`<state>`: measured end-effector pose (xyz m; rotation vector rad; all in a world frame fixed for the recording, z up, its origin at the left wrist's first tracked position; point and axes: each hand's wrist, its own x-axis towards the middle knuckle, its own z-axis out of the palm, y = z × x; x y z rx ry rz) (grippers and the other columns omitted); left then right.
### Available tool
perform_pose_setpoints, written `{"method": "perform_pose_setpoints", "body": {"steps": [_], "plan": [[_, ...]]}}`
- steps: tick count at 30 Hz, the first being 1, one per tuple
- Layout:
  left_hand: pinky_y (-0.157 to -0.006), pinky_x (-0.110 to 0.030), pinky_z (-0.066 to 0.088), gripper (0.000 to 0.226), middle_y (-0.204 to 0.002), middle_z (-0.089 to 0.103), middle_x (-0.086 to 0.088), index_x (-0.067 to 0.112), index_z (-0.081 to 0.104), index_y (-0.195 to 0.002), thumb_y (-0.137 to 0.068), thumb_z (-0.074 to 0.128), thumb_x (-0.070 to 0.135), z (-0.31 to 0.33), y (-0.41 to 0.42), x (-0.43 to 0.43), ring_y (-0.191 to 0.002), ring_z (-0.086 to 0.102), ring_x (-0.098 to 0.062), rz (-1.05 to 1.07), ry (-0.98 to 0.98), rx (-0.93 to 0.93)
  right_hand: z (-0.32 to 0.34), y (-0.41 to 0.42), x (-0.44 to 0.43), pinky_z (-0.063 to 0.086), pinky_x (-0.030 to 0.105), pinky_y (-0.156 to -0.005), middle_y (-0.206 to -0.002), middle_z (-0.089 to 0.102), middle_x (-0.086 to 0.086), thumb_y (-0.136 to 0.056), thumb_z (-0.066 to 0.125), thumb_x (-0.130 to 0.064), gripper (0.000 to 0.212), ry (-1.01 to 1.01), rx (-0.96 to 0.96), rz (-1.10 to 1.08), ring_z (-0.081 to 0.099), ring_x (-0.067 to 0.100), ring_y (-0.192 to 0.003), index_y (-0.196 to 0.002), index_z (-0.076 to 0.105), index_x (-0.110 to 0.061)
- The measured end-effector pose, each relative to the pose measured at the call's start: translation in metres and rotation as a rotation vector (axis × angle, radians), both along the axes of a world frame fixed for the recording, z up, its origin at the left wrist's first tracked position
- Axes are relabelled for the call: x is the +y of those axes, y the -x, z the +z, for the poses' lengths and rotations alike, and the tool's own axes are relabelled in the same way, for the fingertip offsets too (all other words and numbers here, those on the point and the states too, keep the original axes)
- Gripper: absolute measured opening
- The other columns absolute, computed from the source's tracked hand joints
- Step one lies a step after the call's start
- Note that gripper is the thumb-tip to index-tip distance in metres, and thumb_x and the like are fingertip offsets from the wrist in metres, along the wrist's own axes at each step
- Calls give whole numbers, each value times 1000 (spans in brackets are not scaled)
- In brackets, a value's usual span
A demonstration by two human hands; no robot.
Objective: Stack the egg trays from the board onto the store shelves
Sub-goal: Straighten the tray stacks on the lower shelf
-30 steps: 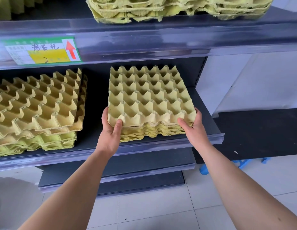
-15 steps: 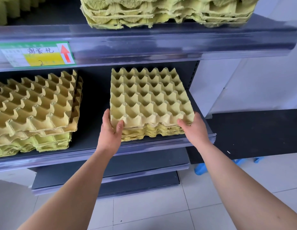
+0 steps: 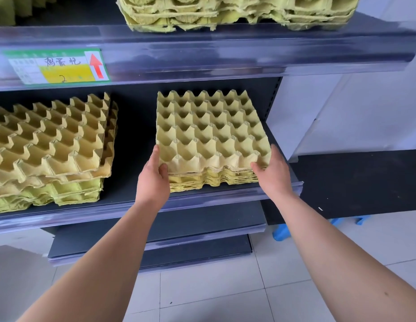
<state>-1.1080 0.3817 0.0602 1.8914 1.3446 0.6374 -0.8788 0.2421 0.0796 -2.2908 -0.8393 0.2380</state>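
Note:
A stack of yellow pulp egg trays [image 3: 211, 133] lies on the middle shelf [image 3: 132, 194], right of centre. My left hand [image 3: 153, 180] grips the stack's front left corner, thumb on the front edge and fingers along the side. At the front right corner my right hand [image 3: 272, 175] grips the stack in the same way. A second, taller stack of egg trays [image 3: 51, 145] rests on the same shelf to the left, its top trays askew.
More egg trays [image 3: 237, 12] fill the upper shelf [image 3: 202, 52], which carries a green price label [image 3: 58, 66] with a red arrow. Lower shelves [image 3: 156, 238] stick out below. A black board [image 3: 355, 182] on blue supports stands at right, over the white tiled floor [image 3: 214, 293].
The trays have slid slightly further back on the shelf with both hands still at the front corners. The view has shifted a little.

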Motion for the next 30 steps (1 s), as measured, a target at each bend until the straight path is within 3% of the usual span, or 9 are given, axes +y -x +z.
{"method": "perform_pose_setpoints", "body": {"steps": [2, 7, 12, 15, 18, 21, 26, 28, 30], "plan": [[-72, -34, 45, 55, -128, 56, -10, 38, 12, -150, -102, 33, 24, -1, 0, 1, -104, 58, -36, -4, -6, 9, 2, 2, 0, 38, 35, -99, -147, 36, 12, -94, 57, -26, 67, 11, -43, 22, 43, 27, -129, -149, 21, -11], [-75, -35, 46, 55, -134, 52, -9, 35, 13, -151, -101, 33, 23, 7, 0, 2, -105, 57, -34, -19, -25, 56, 11, -1, 1, 41, 36, -94, -142, 40, 15, -94, 56, -26, 61, 112, -86, 57, 45, 30, -124, -144, 29, -6], [-79, -27, 37, 48, -135, 48, -9, 15, 35, -145, -98, 41, 13, 27, 10, -6, -106, 52, -24, -76, -183, 125, 18, 7, 2, 30, 36, -109, -138, 47, 14, -91, 59, -24, 50, 143, -365, 157, 38, 28, -132, -134, 47, 0], [-79, -24, 39, 49, -129, 53, -11, 15, 38, -144, -96, 47, 11, 33, 19, -4, -108, 54, -25, -120, -166, 144, 23, 16, 1, 28, 35, -110, -136, 50, 14, -90, 61, -26, 52, 210, -417, 196, 40, 29, -130, -133, 48, -1], [-59, -29, 49, 51, -107, 61, -7, 23, 35, -143, -95, 52, 19, 35, 23, 0, -77, 59, -20, -157, -6, 92, 22, 18, 1, 29, 39, -111, -148, 32, 17, -88, 63, -29, 60, 234, -340, 139, 35, 33, -134, -140, 41, -9], [-52, -28, 46, 49, -104, 57, -2, 27, 32, -141, -96, 52, 29, 32, 19, 3, -71, 58, -20, -130, 82, 30, 20, 17, 2, 37, 38, -103, -148, 25, 21, -91, 60, -31, 63, 220, -97, 54, 46, 35, -125, -145, 32, -16], [-74, -40, 55, 63, -107, 61, -3, 25, 25, -144, -91, 56, 37, 26, 7, 8, -89, 65, -25, 49, 299, -173, 16, 13, 0, 37, 32, -100, -144, 31, 18, -91, 60, -29, 62, 187, -37, 80, 44, 28, -126, -144, 33, -11], [-80, -48, 56, 42, -101, 66, -7, 13, 50, -123, -88, 55, 35, 24, 3, 9, -89, 67, -31, 65, 316, -194, 15, 10, -1, 37, 31, -99, -145, 31, 16, -90, 61, -30, 64, 181, -25, 86, 44, 26, -127, -144, 34, -12], [-81, -51, 55, 24, -97, 68, -6, 14, 57, -105, -88, 56, 32, 24, 0, 9, -87, 67, -28, 93, 322, -252, 16, 7, -2, 37, 28, -94, -144, 33, 14, -89, 62, -30, 63, 157, -6, 88, 47, 26, -123, -144, 35, -14]]}}
